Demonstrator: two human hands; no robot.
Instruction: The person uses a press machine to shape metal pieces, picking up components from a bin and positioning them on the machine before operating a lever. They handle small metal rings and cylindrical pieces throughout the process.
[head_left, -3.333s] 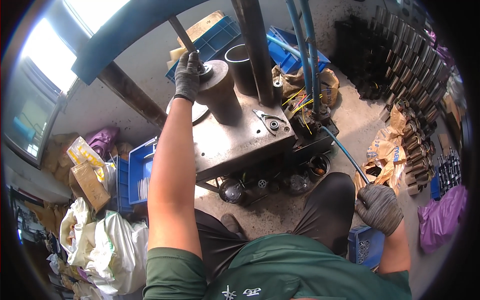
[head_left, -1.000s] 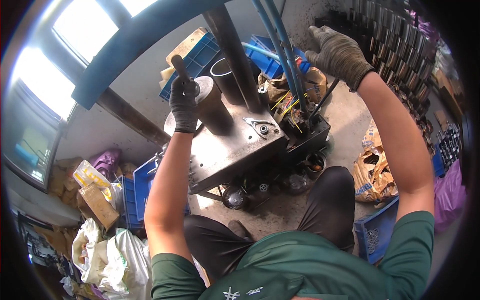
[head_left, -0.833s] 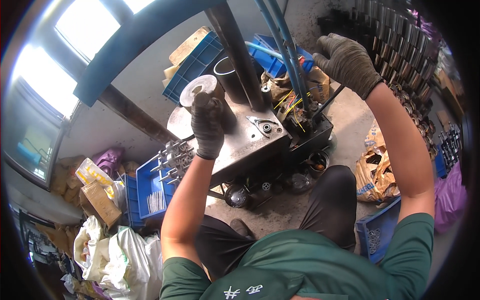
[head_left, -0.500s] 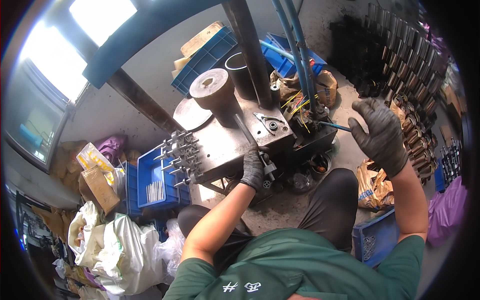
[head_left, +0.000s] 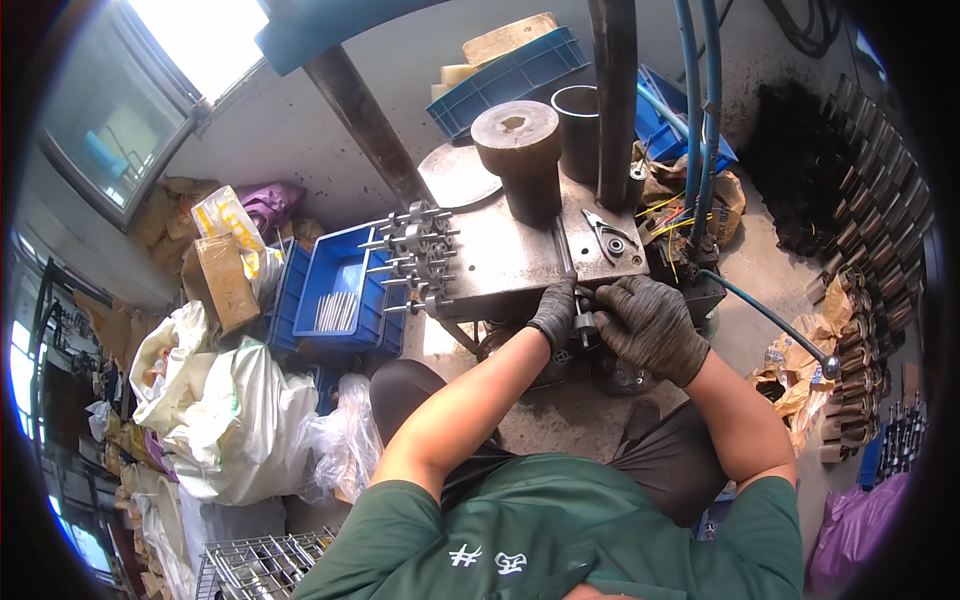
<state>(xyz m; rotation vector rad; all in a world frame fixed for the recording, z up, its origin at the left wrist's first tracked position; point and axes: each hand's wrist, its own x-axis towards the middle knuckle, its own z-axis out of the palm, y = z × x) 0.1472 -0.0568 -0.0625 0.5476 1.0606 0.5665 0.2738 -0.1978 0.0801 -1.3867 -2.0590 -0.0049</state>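
Note:
My left hand (head_left: pixel 556 315), in a dark glove, is closed around a metal rod (head_left: pixel 563 250) at the front edge of a steel press table (head_left: pixel 500 268). The rod lies on the table and points away from me. At its near end a small metal fitting (head_left: pixel 584 328) shows between my hands. My right hand (head_left: pixel 650 328), also gloved, is closed with its fingertips at this fitting; its fingers are partly hidden. Behind the rod stands a thick flanged steel cylinder (head_left: pixel 520 150). A forked metal piece (head_left: pixel 603 228) and a small ring (head_left: pixel 617 245) lie to the right.
Several pronged metal parts (head_left: pixel 420 250) crowd the table's left edge. A blue bin (head_left: pixel 365 245) holds thin metal rods. To the right a lever with a ball end (head_left: pixel 830 367) juts out beside hoses (head_left: pixel 690 120) and wires. White sacks (head_left: pixel 240 430) lie left.
My right hand has come in from beside the lever to the rod's near end. My left hand keeps its hold on the rod. The view has shifted, moving the scene.

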